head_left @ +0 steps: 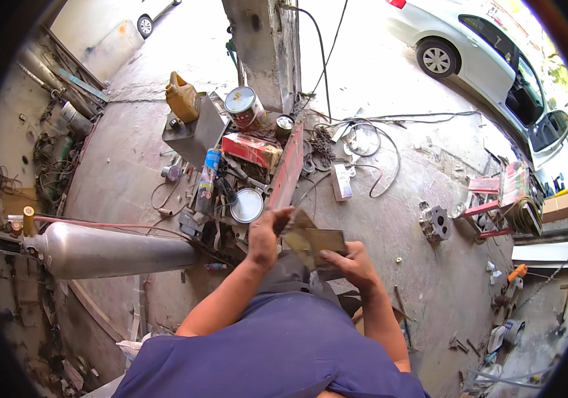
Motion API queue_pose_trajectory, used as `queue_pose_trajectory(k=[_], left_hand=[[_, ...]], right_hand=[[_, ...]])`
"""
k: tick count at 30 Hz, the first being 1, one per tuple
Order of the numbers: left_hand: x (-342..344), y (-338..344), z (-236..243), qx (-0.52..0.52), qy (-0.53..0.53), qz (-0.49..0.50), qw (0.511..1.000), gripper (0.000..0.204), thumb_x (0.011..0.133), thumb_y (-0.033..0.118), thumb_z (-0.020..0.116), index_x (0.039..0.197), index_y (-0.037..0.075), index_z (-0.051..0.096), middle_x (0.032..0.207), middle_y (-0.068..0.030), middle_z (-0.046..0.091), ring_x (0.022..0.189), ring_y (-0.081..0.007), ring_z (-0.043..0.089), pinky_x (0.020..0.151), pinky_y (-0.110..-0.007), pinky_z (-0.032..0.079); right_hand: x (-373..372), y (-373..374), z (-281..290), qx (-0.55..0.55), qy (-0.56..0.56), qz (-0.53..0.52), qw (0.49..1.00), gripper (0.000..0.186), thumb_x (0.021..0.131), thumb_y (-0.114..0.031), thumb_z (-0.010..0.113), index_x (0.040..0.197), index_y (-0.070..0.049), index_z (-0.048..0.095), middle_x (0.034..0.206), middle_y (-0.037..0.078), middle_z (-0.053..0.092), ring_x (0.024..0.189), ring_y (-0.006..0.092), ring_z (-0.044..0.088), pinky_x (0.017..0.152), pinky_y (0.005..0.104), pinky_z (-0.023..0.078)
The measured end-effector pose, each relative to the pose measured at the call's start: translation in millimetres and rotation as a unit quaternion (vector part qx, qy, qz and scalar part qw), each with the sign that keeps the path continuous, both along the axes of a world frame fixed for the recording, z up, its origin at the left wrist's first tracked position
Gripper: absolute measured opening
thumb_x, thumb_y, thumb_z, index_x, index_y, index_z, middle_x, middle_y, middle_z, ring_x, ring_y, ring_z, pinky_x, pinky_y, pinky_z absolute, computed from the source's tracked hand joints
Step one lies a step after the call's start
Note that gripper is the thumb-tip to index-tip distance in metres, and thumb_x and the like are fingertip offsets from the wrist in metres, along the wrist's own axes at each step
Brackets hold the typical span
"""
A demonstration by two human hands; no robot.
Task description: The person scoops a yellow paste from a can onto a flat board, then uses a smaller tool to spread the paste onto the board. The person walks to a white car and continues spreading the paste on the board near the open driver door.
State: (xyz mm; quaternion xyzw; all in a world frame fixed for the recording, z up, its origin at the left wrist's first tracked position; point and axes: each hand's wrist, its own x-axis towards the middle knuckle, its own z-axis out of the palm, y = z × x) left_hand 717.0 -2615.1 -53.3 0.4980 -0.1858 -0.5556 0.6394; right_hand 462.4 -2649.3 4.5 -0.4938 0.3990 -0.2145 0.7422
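Left grip [267,237] and right grip [357,266] hold flat brownish material [328,243] above a cluttered floor [383,225]

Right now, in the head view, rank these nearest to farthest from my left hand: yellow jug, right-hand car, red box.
From your left hand:
1. Red box, ahead, slightly left.
2. Yellow jug, farther ahead and left.
3. Right-hand car, farthest, upper right.

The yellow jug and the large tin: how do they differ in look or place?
The jug is brownish yellow; the large tin has a pale top and patterned side. The jug narrows to a neck; the large tin is round. The jug sits on a grey box, left of the large tin. Neither is held.
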Motion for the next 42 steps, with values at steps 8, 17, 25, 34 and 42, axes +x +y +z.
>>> queue_pose_trajectory(k=[8,17,25,34,42], left_hand=[[159,-151,-75,0.087,-0.432,0.002,0.898,0.045,0.103,0.031,0.08,0.131,-0.004,0.073,0.108,-0.0111,0.079,0.098,-0.0183,0.072,0.088,-0.034,0.058],[311,-392,-76,0.265,-0.712,-0.02,0.65,0.114,0.08,0.065,0.091,0.159,-0.003,0.046,0.161,-0.0286,0.05,0.152,-0.0429,0.046,0.126,-0.048,0.038],[354,-499,-102,0.36,-0.675,-0.176,0.619,0.159,0.064,0.077,0.094,0.178,0.006,0.006,0.18,-0.0358,0.014,0.168,-0.0524,0.01,0.136,-0.057,0.016],[331,-511,-85,0.392,-0.677,-0.211,0.586,0.154,0.062,0.07,0.094,0.178,0.012,0.011,0.176,-0.0343,0.021,0.16,-0.0613,0.024,0.132,-0.059,0.026],[301,-440,-105,0.178,-0.8,0.002,0.573,0.114,0.088,0.049,0.089,0.169,-0.001,0.025,0.168,-0.0324,0.035,0.154,-0.0519,0.036,0.13,-0.057,0.029]], right_hand=[[-134,-66,-108,-0.002,0.149,-0.296,0.943,0.027,0.1,-0.014,0.079,0.115,0.009,0.079,0.1,0.009,0.081,0.081,0.0149,0.075,0.074,0.0324,0.06],[-209,-116,-170,0.128,0.233,-0.466,0.844,0.032,0.1,-0.01,0.076,0.126,0.009,0.076,0.114,0.011,0.08,0.096,0.0204,0.077,0.086,0.0361,0.06],[-218,-181,-201,0.229,0.258,-0.459,0.819,0.037,0.101,-0.009,0.075,0.133,0.009,0.071,0.121,0.015,0.079,0.102,0.0263,0.078,0.087,0.0402,0.062],[-237,-246,-221,0.26,0.295,-0.366,0.843,0.039,0.1,-0.011,0.078,0.133,0.01,0.073,0.123,0.013,0.079,0.106,0.024,0.075,0.092,0.039,0.059],[-263,-301,-219,0.198,0.292,-0.377,0.857,0.042,0.1,-0.015,0.079,0.134,0.009,0.072,0.122,0.012,0.079,0.102,0.0227,0.075,0.091,0.0376,0.058]])
